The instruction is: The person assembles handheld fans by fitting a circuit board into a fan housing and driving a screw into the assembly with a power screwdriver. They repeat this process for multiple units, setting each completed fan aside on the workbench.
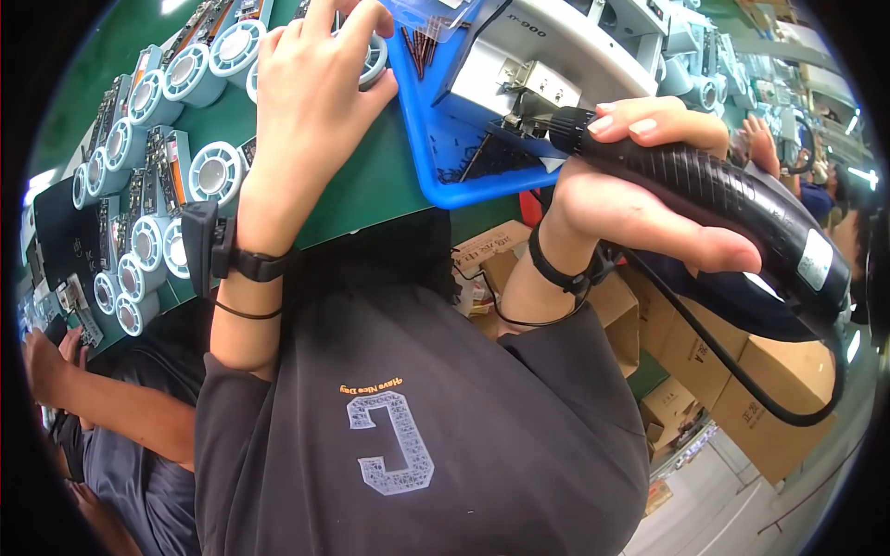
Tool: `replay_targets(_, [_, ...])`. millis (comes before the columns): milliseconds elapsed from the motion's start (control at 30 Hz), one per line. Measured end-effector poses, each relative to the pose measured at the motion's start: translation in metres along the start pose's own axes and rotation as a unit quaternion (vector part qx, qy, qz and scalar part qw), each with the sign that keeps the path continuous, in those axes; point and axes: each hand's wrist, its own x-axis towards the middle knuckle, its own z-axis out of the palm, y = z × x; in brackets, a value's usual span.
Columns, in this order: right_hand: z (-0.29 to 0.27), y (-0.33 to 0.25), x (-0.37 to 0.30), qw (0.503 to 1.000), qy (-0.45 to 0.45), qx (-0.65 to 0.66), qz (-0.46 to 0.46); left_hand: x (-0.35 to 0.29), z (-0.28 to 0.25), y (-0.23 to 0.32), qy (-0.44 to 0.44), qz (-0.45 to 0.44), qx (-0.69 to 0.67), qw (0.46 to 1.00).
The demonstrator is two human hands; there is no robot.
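Note:
My right hand (640, 185) is wrapped round a black corded electric screwdriver (723, 199). The driver lies tilted, its nose (573, 130) close against the metal pick-up part of a white screw feeder (533, 88); the bit's exact contact is too small to make out. At the top of the view, my left hand (320, 83) has its fingers bent over a light-blue housing (375, 61) with a round, slotted end. Most of that housing is hidden behind the fingers and thumb.
Rows of similar light-blue housings (190, 74) with circuit boards cover the green table (362, 185). A blue tray (436, 193) holds the feeder, dark screws and brown bits (422, 48). Cardboard boxes (769, 398) stand below right. Another person's arm (130, 403) is at left; the driver's cord (742, 375) loops down.

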Motion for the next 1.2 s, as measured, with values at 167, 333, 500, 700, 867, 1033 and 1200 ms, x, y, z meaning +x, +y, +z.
replay_targets(167, [-0.004,0.004,0.004,0.998,-0.026,0.052,0.001,0.008,-0.042,0.023,0.012,-0.069,-0.176,0.982])
replay_targets(333, [-0.005,0.018,0.007,0.978,-0.139,0.154,0.026,0.005,-0.054,0.028,0.123,-0.144,-0.265,0.945])
replay_targets(500, [-0.003,0.019,0.01,0.956,-0.186,0.201,0.102,-0.044,-0.071,0.007,0.202,0.045,-0.235,0.95])
replay_targets(700, [0.003,-0.016,-0.003,0.958,-0.182,0.184,0.121,-0.121,-0.08,-0.02,0.006,0.146,-0.318,0.937])
replay_targets(867, [0.019,-0.046,-0.028,0.945,-0.209,0.23,0.1,-0.143,-0.07,-0.042,-0.071,0.121,-0.269,0.953])
replay_targets(1033, [0.037,-0.052,-0.056,0.942,-0.203,0.246,0.101,-0.146,-0.07,-0.026,-0.06,-0.008,-0.229,0.972])
replay_targets(1200, [0.05,-0.052,-0.067,0.948,-0.21,0.223,0.081,-0.137,-0.061,-0.021,-0.031,0.012,-0.117,0.993])
